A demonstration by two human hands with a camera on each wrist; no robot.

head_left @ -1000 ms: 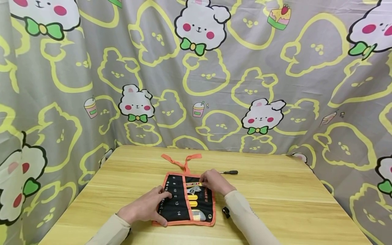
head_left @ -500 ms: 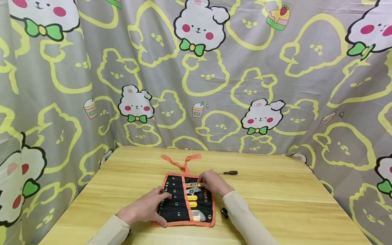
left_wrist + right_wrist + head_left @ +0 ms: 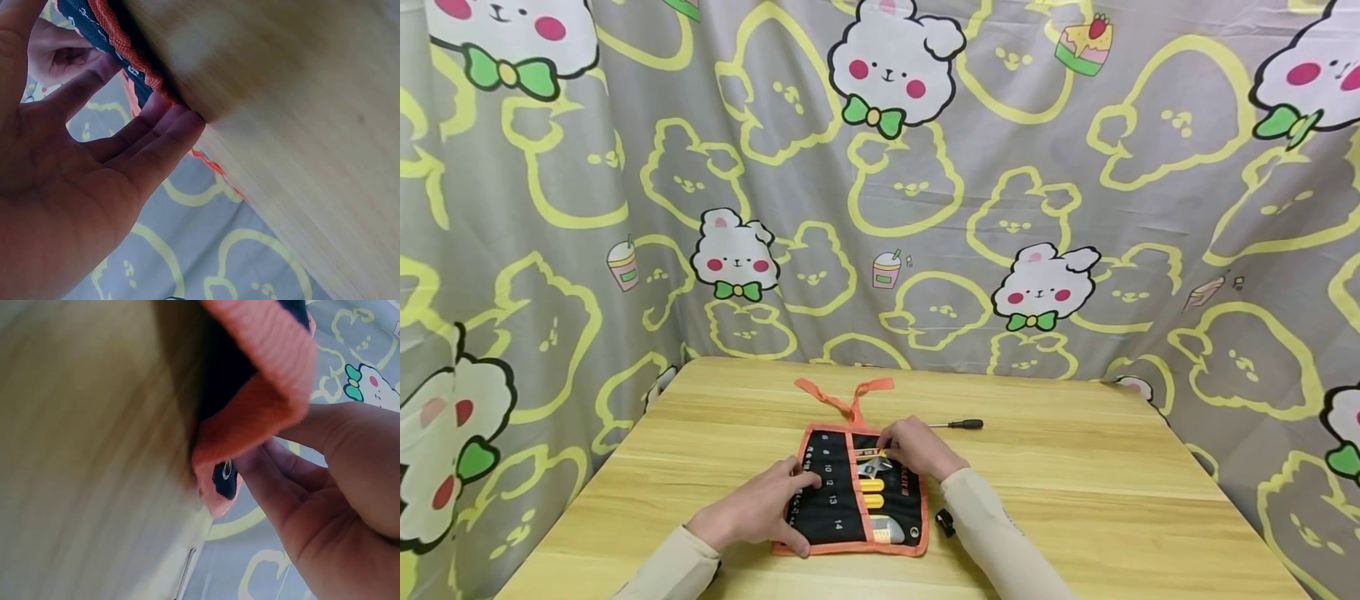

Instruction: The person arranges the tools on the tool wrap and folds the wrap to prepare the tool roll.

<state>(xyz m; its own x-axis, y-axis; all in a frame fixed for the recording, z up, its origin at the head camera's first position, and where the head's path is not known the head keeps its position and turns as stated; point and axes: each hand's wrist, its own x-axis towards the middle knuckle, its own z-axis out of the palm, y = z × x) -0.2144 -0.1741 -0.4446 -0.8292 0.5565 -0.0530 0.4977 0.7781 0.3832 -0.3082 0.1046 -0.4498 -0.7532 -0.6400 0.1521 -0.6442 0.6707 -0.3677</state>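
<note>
A black tool roll (image 3: 820, 508) with orange edging and printed sizes lies spread on the table. My left hand (image 3: 752, 504) rests on its left part, thumb near the lower edge; the left wrist view shows fingertips at the orange trim. With my right hand (image 3: 921, 448) I pinch the end of a slim yellow-and-red tool (image 3: 869, 453) in the upper right pocket; my fingers hide its tip. Below it sit an adjustable wrench (image 3: 874, 469), two yellow handles (image 3: 872, 485) and a grey-and-yellow tool (image 3: 886, 529), all partly inside the pockets.
A black-handled screwdriver (image 3: 964, 424) lies behind my right hand. Beside the right forearm is a small black object (image 3: 945, 522). Orange tie straps (image 3: 850, 400) stretch toward the back of the wooden table (image 3: 1075, 467). A patterned curtain (image 3: 820, 183) hangs around it.
My right hand has shifted slightly left over the roll, and less of the yellow-and-red tool shows outside its pocket. My left hand has stayed in place.
</note>
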